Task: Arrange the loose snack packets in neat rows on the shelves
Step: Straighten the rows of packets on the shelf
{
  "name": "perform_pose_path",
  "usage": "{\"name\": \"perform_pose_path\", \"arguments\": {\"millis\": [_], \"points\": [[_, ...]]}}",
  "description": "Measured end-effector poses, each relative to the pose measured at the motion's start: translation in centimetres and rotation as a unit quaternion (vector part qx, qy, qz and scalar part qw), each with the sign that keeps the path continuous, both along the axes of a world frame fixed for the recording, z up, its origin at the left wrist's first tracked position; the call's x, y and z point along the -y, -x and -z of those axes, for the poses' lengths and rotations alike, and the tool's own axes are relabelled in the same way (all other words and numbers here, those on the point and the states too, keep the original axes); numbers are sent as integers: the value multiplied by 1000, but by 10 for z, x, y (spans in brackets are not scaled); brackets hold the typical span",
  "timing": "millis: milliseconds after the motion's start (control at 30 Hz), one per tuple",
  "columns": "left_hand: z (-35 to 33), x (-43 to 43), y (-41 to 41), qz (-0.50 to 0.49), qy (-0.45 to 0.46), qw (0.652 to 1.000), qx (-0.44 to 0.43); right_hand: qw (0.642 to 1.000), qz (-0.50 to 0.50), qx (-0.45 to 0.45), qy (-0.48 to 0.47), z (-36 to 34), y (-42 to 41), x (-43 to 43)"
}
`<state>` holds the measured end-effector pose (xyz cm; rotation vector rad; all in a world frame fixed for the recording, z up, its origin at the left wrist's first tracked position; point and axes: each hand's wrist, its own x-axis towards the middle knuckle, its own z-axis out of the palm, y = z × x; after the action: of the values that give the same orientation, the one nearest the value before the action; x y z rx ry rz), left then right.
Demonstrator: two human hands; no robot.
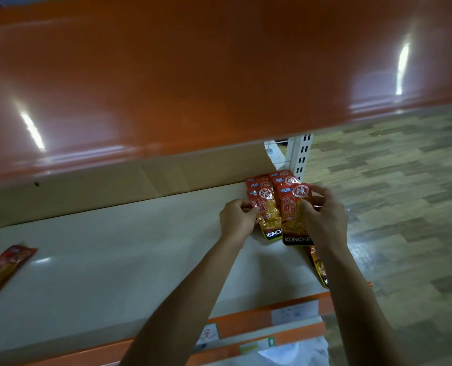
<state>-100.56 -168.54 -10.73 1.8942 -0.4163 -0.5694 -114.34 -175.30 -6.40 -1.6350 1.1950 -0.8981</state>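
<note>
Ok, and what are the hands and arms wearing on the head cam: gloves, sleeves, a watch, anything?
Nothing that shows. The left hand and the right hand are ungloved, with no rings I can make out. The left forearm and the right forearm are uncovered down to the frame's bottom edge: no sleeve, watch or band in view.

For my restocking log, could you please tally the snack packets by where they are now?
Front packets in a grip: 2, left front packet in the left hand, right front packet in the right hand
Rear packets overlapped behind: at least 4
Packet under forearm: 1
Loose packet at left of shelf: 1
Total: at least 8
</note>
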Motion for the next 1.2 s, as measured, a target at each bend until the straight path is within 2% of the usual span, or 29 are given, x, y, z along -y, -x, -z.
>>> {"name": "perform_pose_path", "arguments": {"millis": [300,567,600,700,767,833,900,1067,1200], "points": [[-6,5,4,24,-43,997,66,1000,-13,-13,8,-3,2,0],[-7,3,0,34,-63,995,75,999,-24,-19,13,-2,2,-1],[-7,1,1,23,-65,993,99,999,-23,-18,16,-1,2,-1],[-13,-4,5,5,-13,988,154,999,-30,-11,16,2,0,-2],[-18,-6,10,44,44,995,82,999,-38,0,10,3,-3,-4],[-21,-8,15,89,65,994,-25,999,-43,3,11,5,-7,-6],[-21,-10,16,105,75,987,-91,999,-45,-10,27,7,-9,-7],[-18,-18,13,91,106,976,-166,990,-61,-81,93,10,-9,-9],[-12,-22,7,58,97,982,-152,976,-38,-149,153,11,-6,-6]]}}
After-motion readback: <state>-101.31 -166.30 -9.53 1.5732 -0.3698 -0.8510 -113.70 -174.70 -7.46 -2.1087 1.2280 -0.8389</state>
